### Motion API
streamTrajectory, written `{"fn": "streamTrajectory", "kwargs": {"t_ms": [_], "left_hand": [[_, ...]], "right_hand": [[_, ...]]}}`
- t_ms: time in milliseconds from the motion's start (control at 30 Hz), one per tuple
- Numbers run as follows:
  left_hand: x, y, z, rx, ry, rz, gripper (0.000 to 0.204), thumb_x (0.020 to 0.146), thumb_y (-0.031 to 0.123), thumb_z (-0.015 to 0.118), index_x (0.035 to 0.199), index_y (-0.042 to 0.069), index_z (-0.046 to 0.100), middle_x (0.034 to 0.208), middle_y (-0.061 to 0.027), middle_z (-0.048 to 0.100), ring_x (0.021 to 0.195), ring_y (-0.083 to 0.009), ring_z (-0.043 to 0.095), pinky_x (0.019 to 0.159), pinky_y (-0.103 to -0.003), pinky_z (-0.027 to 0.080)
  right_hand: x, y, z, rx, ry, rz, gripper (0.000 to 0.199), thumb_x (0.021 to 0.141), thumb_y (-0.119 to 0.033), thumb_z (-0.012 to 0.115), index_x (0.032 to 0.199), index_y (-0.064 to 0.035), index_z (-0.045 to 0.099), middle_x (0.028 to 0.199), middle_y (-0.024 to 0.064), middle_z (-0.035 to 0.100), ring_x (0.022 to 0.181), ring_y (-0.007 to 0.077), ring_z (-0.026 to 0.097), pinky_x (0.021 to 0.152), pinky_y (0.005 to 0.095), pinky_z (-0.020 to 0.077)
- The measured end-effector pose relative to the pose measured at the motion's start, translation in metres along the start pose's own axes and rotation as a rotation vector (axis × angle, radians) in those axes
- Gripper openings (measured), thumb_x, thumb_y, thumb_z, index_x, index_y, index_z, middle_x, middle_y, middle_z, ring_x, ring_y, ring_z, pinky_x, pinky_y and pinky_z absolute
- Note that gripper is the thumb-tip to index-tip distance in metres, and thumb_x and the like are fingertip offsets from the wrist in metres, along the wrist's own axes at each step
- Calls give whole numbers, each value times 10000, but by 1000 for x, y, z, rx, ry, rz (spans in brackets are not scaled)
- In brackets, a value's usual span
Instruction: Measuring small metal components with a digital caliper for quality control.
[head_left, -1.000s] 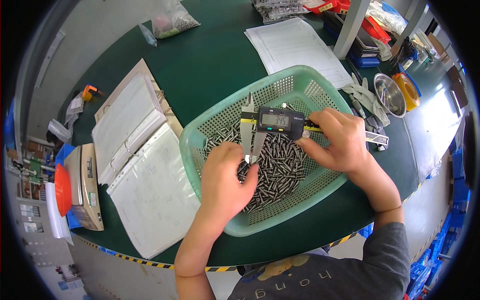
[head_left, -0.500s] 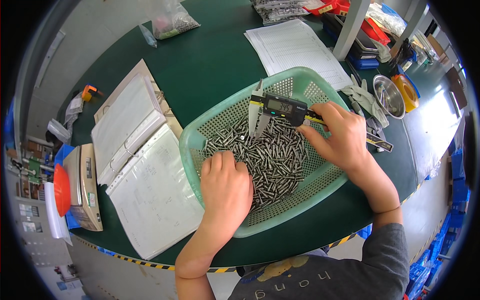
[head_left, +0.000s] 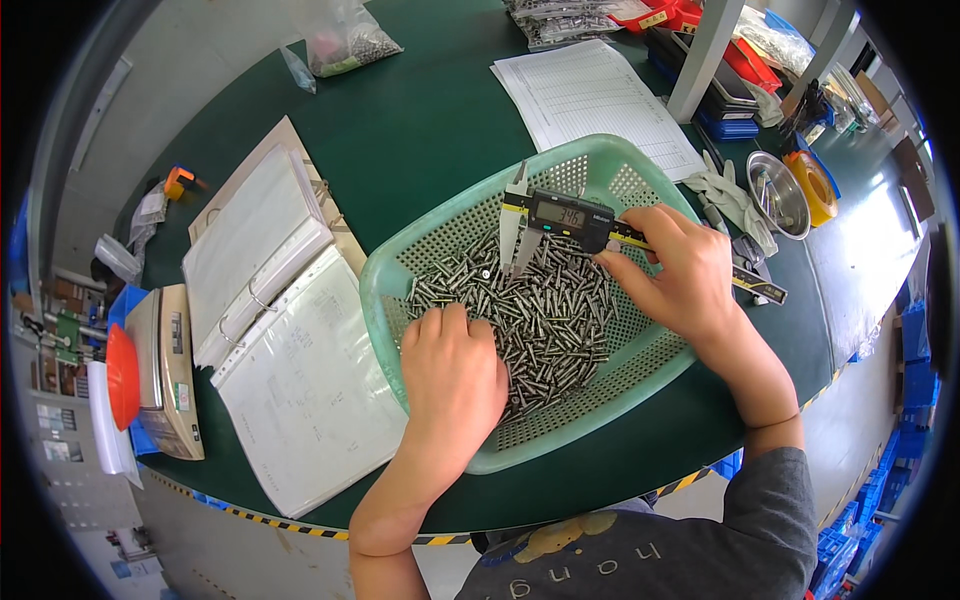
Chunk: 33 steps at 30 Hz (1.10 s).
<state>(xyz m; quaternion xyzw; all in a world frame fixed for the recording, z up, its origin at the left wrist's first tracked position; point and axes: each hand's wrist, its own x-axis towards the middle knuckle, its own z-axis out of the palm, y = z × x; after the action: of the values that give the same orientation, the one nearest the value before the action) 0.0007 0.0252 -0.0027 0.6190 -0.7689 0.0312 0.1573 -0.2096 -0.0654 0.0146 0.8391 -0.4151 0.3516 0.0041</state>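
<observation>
A digital caliper [head_left: 575, 221] is gripped near its thumb-wheel end by my right hand [head_left: 680, 268], thumb below and fingers curled over the beam. Its jaws stand a little apart and point down over the heap of small metal pins [head_left: 555, 335]. This heap fills the middle of a light green perforated plastic basket [head_left: 375, 290]. My left hand [head_left: 450, 375] reaches over the basket's near left side, its fingers curled together beside the heap. The back of that hand hides its fingertips and whatever they may hold. I cannot tell whether the jaws touch a pin.
Left of the basket lies an open ring binder [head_left: 300, 380], with a weighing scale [head_left: 175, 370] beyond it. Printed sheets [head_left: 590, 100] lie behind the basket. To the right are a white glove [head_left: 735, 205] and a metal bowl [head_left: 778, 195]. A bag of parts [head_left: 350, 45] rests at the back.
The reading on the caliper's display has changed slightly. Both hands and the basket hold almost the same places.
</observation>
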Motion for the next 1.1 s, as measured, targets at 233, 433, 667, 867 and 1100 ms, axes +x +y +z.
{"fn": "streamTrajectory", "kwargs": {"t_ms": [233, 433, 667, 867, 1100], "left_hand": [[-2, -2, 2, 22, 23, -19, 79, 577, -9, 589, 647, 21, 568, 725, -100, 493, 744, -269, 497, 659, -362, 388], [5, 1, -6, -266, 204, -62, 72, 707, -11, 612, 768, 18, 586, 740, -94, 542, 702, -228, 537, 619, -333, 425], [6, -16, -10, -1688, 110, -525, 140, 849, 36, 579, 980, -12, 561, 860, -60, 618, 820, -137, 606, 764, -259, 485], [2, -28, -2, -2054, -39, -372, 174, 860, 84, 587, 1013, 4, 564, 899, -92, 641, 839, -152, 617, 794, -283, 494], [3, -26, -1, -2026, -90, -349, 186, 865, 54, 574, 1037, -15, 585, 927, -108, 646, 856, -167, 622, 790, -298, 506]], "right_hand": [[1, -2, -1, 3, -25, 18, 307, 702, -281, 721, 852, -43, 597, 696, 77, 596, 555, 276, 585, 465, 349, 444], [0, -3, 1, 1, -4, 29, 303, 713, -256, 714, 881, -38, 589, 716, 86, 596, 567, 281, 587, 475, 355, 447], [2, -3, 1, 12, 33, 19, 295, 734, -168, 690, 947, -17, 555, 719, 90, 571, 526, 251, 554, 455, 322, 433], [1, -6, -6, 147, 66, -67, 302, 707, -115, 701, 938, 11, 553, 653, 81, 525, 480, 203, 509, 418, 291, 399], [2, -8, -8, 194, 28, -104, 291, 695, -124, 715, 910, 7, 567, 628, 74, 514, 459, 203, 502, 413, 297, 388]]}}
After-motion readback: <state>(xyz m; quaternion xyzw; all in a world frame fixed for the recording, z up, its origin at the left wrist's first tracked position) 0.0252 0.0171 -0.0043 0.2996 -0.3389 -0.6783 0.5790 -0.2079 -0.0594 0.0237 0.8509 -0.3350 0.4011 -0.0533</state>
